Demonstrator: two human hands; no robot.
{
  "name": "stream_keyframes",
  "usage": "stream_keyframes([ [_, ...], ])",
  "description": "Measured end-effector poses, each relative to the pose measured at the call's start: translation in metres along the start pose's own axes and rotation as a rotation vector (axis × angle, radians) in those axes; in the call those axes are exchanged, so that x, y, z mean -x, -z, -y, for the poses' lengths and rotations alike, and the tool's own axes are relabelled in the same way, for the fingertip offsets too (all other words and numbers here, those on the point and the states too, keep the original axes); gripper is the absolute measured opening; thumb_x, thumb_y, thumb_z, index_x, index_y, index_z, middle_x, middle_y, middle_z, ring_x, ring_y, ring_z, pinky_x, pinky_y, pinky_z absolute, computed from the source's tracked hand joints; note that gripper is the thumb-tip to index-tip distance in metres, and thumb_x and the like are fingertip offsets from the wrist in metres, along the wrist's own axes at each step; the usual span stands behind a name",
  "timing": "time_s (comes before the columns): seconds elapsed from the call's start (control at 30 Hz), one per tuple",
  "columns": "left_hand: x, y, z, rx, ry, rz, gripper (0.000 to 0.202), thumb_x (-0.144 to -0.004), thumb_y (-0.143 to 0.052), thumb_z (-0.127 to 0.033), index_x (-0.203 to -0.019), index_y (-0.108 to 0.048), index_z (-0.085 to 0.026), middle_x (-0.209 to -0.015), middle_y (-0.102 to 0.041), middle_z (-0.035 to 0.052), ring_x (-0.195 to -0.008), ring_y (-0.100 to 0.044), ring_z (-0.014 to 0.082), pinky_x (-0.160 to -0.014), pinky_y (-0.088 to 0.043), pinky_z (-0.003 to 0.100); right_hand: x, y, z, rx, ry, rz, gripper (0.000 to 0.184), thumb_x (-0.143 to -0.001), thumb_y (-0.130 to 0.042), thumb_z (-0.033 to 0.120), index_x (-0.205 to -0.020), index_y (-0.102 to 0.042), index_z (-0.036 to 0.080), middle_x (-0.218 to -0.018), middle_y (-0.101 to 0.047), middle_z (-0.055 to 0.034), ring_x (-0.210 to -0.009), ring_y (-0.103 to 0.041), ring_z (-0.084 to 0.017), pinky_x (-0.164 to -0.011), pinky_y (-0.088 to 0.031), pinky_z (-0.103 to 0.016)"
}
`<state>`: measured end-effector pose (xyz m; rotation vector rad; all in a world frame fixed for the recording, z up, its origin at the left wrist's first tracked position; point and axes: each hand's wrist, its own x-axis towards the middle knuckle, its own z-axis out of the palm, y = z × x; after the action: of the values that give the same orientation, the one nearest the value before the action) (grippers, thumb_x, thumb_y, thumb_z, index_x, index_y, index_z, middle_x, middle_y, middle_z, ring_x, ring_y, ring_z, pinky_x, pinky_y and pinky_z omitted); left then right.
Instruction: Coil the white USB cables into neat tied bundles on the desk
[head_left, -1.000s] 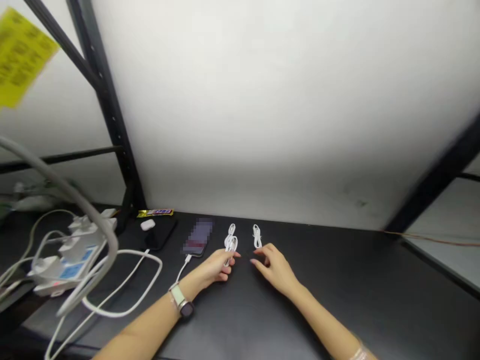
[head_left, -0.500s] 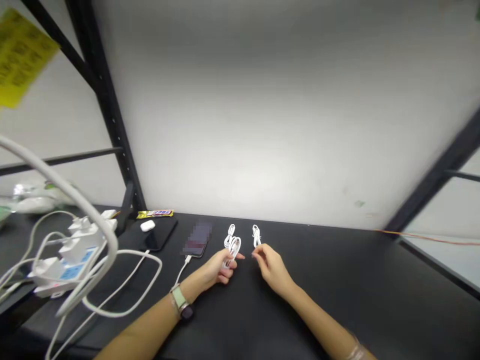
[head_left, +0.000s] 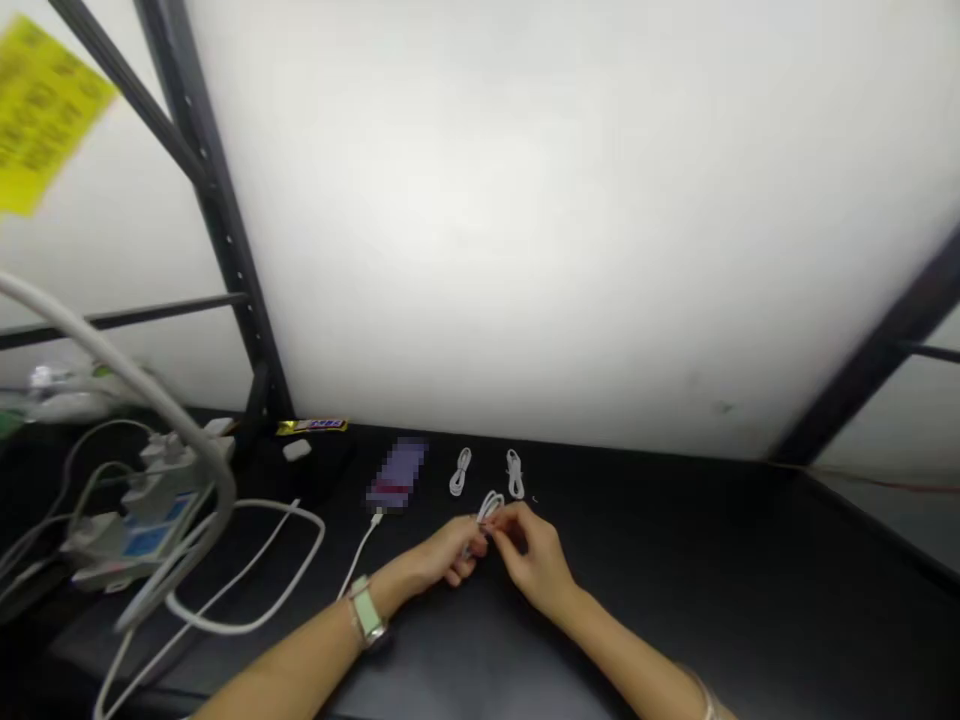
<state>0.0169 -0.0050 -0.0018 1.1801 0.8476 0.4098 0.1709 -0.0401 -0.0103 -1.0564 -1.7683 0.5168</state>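
White cable coil (head_left: 489, 510): one, gathered between both hands near the front-centre of the desk.

Setting, largest first:
- pale wall (head_left: 525, 220) along the desk's back edge
- black desk (head_left: 697, 570)
- black shelf upright (head_left: 217, 220), back left corner
- yellow note (head_left: 45, 110), upper left
- thick grey cable (head_left: 142, 385), left side
- power strip (head_left: 142, 545) with white adapters, left edge
- blurred phone (head_left: 396, 474), back edge
- white charging cable (head_left: 358, 565), running forward from the phone
- two other coils (head_left: 487, 472), bundled, back edge
- snack bar (head_left: 311, 426), back edge
- earbud case (head_left: 297, 450), just before the bar

Risk: a slackened pinch could let the small loops spring apart and tangle. The charging cable lies beside the left wrist and could snag on the watch (head_left: 367, 612).

Pose: forearms angle inward from the front edge, hands touching. Right hand (head_left: 534, 560): thumb and fingers closed in a tight pinch on the loops. Left hand (head_left: 447, 555): fingers curled, partly closed around the coil's lower end.
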Motion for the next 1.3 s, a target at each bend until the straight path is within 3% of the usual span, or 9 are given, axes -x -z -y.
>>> stream_keyframes([
  [0.1,-0.005,0.0,0.002,0.044,-0.002,-0.036,0.04,-0.075,-0.032,-0.057,-0.066,-0.039,-0.019,-0.049,-0.027,-0.0094,-0.035,-0.014,0.0028,-0.034,-0.009,0.017,0.0,0.0,-0.002,0.013,-0.05,0.04,0.01,-0.081,-0.054,0.028,-0.078,-0.051,0.02,-0.061,-0.053,0.002,-0.049,-0.046,-0.011,-0.047,-0.037,-0.022],
  [0.2,-0.008,-0.003,0.004,0.054,-0.054,-0.105,0.049,-0.074,-0.035,-0.067,-0.069,-0.043,-0.018,-0.051,-0.029,-0.0093,-0.034,-0.016,0.0022,-0.035,-0.009,0.017,-0.001,-0.001,-0.005,-0.05,-0.119,0.06,0.013,-0.08,-0.055,0.031,-0.078,-0.049,0.02,-0.056,-0.049,0.0043,-0.044,-0.041,-0.009,-0.044,-0.033,-0.021],
  [0.43,-0.009,-0.008,0.006,0.084,-0.091,-0.17,0.058,-0.071,-0.032,-0.074,-0.071,-0.044,-0.018,-0.048,-0.032,-0.0095,-0.031,-0.015,0.0015,-0.033,-0.009,0.017,-0.007,-0.008,-0.018,-0.43,-0.342,0.013,0.034,-0.068,-0.067,0.042,-0.073,-0.042,0.02,-0.062,-0.051,0.0049,-0.04,-0.039,-0.005,-0.034,-0.03,-0.017],
  [0.53,-0.01,-0.008,0.007,0.103,-0.138,-0.21,0.059,-0.072,-0.034,-0.072,-0.091,-0.047,-0.017,-0.048,-0.035,-0.01,-0.031,-0.017,0.0017,-0.033,-0.011,0.016,-0.008,-0.01,-0.023,-0.562,-0.445,0.021,0.041,-0.063,-0.071,0.044,-0.073,-0.04,0.021,-0.06,-0.051,0.007,-0.034,-0.034,-0.003,-0.028,-0.026,-0.014],
  [0.63,-0.009,-0.008,0.008,0.106,-0.139,-0.303,0.067,-0.077,-0.036,-0.067,-0.126,-0.024,-0.022,-0.047,-0.039,-0.0112,-0.03,-0.022,0.0036,-0.034,-0.013,0.014,-0.008,-0.009,-0.021,-0.628,-0.508,0.023,0.041,-0.061,-0.074,0.041,-0.076,-0.042,0.02,-0.058,-0.052,0.0074,-0.035,-0.033,-0.002,-0.029,-0.027,-0.014],
  [0.73,-0.007,-0.008,0.007,0.061,-0.183,-0.346,0.075,-0.08,-0.034,-0.064,-0.136,-0.003,-0.026,-0.045,-0.04,-0.0118,-0.028,-0.025,0.0047,-0.033,-0.015,0.014,-0.009,-0.005,-0.014,-0.665,-0.553,0.043,0.038,-0.06,-0.075,0.037,-0.079,-0.046,0.019,-0.056,-0.053,0.0073,-0.036,-0.033,-0.003,-0.031,-0.027,-0.014],
  [0.9,-0.001,-0.009,0.004,0.066,-0.286,-0.22,0.077,-0.079,-0.035,-0.065,-0.138,-0.002,-0.028,-0.043,-0.036,-0.0128,-0.028,-0.025,0.0041,-0.035,-0.015,0.013,-0.011,0.001,-0.005,-0.698,-0.556,0.115,0.035,-0.062,-0.074,0.036,-0.084,-0.054,0.016,-0.058,-0.054,0.006,-0.038,-0.034,-0.003,-0.035,-0.027,-0.016],
  [1.1,0.009,-0.014,-0.003,0.208,-0.233,0.001,0.071,-0.081,-0.035,-0.062,-0.138,-0.003,-0.033,-0.041,-0.027,-0.0142,-0.029,-0.017,0.0037,-0.036,-0.013,0.014,-0.009,0.007,-0.005,-0.755,-0.508,0.299,0.047,-0.065,-0.072,0.033,-0.107,-0.056,0.019,-0.067,-0.057,0.0036,-0.043,-0.038,-0.004,-0.038,-0.029,-0.016],
  [1.3,0.011,-0.014,-0.003,0.242,-0.194,0.111,0.069,-0.082,-0.036,-0.06,-0.137,-0.001,-0.036,-0.041,-0.028,-0.0141,-0.029,-0.016,0.0036,-0.037,-0.013,0.013,-0.006,0.006,-0.01,-0.717,-0.415,0.344,0.028,-0.071,-0.067,0.033,-0.092,-0.062,0.015,-0.071,-0.058,0.0011,-0.043,-0.038,-0.003,-0.039,-0.031,-0.016],
])
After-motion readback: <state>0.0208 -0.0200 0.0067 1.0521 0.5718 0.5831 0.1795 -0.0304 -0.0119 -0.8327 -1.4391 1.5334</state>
